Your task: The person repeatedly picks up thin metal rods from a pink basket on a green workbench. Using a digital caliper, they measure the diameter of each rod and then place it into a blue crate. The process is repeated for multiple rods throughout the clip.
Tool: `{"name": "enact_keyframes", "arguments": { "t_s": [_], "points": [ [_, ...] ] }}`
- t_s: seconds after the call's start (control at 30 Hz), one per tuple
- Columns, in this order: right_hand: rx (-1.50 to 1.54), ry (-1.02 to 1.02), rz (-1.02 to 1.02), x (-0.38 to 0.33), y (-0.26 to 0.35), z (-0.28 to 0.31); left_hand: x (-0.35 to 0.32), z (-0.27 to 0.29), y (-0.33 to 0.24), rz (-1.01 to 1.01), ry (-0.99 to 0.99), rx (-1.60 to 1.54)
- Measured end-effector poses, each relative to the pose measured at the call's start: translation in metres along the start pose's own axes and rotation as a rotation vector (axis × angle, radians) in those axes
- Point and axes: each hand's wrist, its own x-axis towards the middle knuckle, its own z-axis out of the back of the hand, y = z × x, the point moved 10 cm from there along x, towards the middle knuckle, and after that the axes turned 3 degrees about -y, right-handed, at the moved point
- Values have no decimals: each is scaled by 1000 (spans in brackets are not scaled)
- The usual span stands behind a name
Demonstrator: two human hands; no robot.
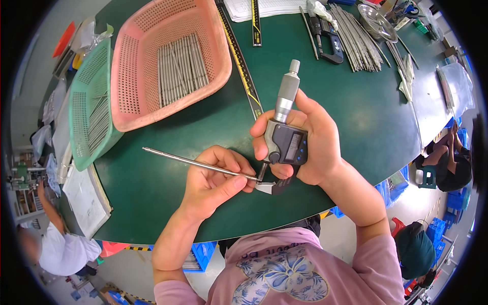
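Left grip [216, 178] pinches rod [183, 159], end at micrometer [282, 133] in right grip's [320, 140] hold; table [366, 127] spreads right, front edge near.

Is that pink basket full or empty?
Neither: the pink basket is partly filled. Metal rods lie low inside, well below its rim, with bare pink mesh showing beside them.

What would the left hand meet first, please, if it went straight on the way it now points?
The micrometer, most likely: the left hand, holding the rod, points right toward it, though depth is unclear from this one view.
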Motion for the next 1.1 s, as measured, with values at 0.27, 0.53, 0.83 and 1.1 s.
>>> {"name": "enact_keyframes", "arguments": {
  "t_s": [0.27, 0.53, 0.83, 1.1],
  "points": [
    [-74, 3, 29, -1, 2, 0, 1, -4, 0, -11, 51, 22],
    [-113, 20, 71, -3, 7, -3, 0, 4, 8, 77, -63, 70],
    [-129, 26, 82, -4, 6, -4, 1, 7, 8, 62, -67, 72],
    [-45, 35, -3, -1, -1, -3, 0, -4, 2, 18, 62, 5]
  ]
}}
